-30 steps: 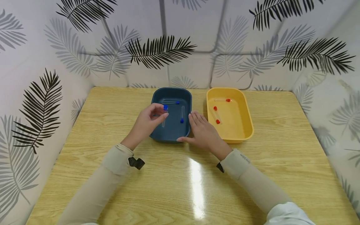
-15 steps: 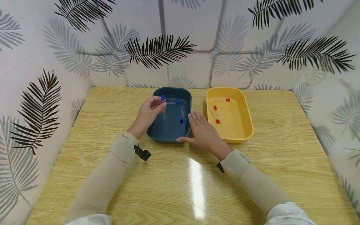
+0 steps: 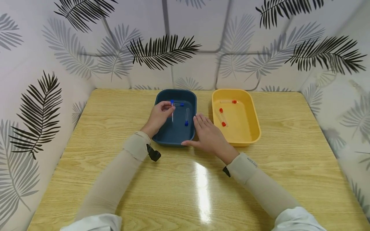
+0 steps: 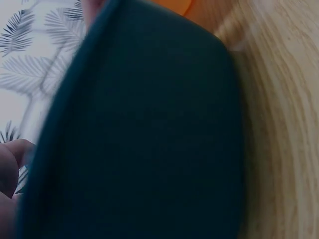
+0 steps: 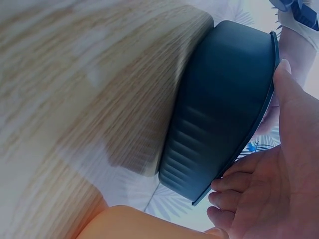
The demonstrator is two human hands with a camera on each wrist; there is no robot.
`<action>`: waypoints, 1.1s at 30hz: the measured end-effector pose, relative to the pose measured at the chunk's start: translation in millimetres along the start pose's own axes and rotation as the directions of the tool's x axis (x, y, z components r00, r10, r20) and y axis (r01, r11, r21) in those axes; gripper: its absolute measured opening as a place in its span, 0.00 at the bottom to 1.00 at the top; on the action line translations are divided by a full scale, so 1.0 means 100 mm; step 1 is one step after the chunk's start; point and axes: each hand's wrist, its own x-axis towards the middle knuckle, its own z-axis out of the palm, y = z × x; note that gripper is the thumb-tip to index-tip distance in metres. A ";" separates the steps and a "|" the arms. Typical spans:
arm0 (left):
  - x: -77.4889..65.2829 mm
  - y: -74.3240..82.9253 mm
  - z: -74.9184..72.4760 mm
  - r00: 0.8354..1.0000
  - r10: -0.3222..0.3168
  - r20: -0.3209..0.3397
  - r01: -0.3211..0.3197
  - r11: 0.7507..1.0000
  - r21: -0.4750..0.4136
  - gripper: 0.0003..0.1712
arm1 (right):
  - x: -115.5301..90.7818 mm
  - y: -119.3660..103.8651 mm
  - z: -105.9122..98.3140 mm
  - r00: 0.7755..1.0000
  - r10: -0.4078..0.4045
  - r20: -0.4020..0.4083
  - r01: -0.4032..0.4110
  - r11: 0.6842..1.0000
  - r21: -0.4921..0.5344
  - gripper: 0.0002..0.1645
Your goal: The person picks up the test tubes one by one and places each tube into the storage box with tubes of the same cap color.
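Observation:
Thumb and fingers of my left hand (image 3: 158,118) pinch a clear test tube with a blue cap (image 3: 172,116) above the left side of a dark blue tray (image 3: 170,137). Inside that tray lie two more blue-capped tubes, a sideways one (image 3: 180,104) at the back and a lengthwise one (image 3: 187,117) by the right wall. My right hand (image 3: 211,136) rests along the tray's near right rim, fingers extended and thumb spread over the front corner. The left wrist view is mostly filled by the tray's outer wall (image 4: 149,124), which hides the held tube.
Right of the blue tray stands a yellow tray (image 3: 242,138) holding three red-capped tubes, one sideways (image 3: 228,102) and two close together (image 3: 222,117). Both trays stand toward the back of a wooden table (image 3: 173,192), before a leaf-patterned backdrop (image 3: 199,73).
Still pinching the tube, my left hand has moved away from my body, then right, further over the blue tray. My right hand has stayed at the rim.

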 end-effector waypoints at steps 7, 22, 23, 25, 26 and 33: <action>0.05 -0.11 0.05 0.999 -0.049 0.002 0.049 0.999 0.001 0.19 | -0.01 0.01 -0.01 1.000 -0.007 0.001 0.007 1.000 0.009 0.68; 0.11 -0.18 0.06 0.990 -0.140 0.003 0.140 0.990 -0.024 0.20 | 0.00 -0.01 -0.03 1.000 -0.019 -0.006 0.019 0.999 -0.027 0.68; 0.11 -0.18 0.06 0.990 -0.142 0.000 0.142 0.990 -0.018 0.20 | 0.00 -0.01 -0.03 1.000 -0.020 -0.005 0.020 0.999 -0.028 0.68; 0.11 -0.18 0.06 0.989 -0.146 -0.005 0.146 0.989 0.006 0.21 | 0.00 -0.01 -0.03 1.000 -0.020 -0.005 0.020 0.999 -0.028 0.68; 0.11 -0.18 0.06 0.989 -0.148 -0.007 0.148 0.989 0.016 0.21 | 0.00 -0.01 -0.02 1.000 -0.021 -0.006 0.021 0.999 -0.028 0.68; 0.12 -0.20 0.07 0.978 -0.209 0.001 0.208 0.977 0.053 0.21 | -0.01 -0.01 0.00 0.999 -0.027 -0.021 0.026 0.999 -0.020 0.68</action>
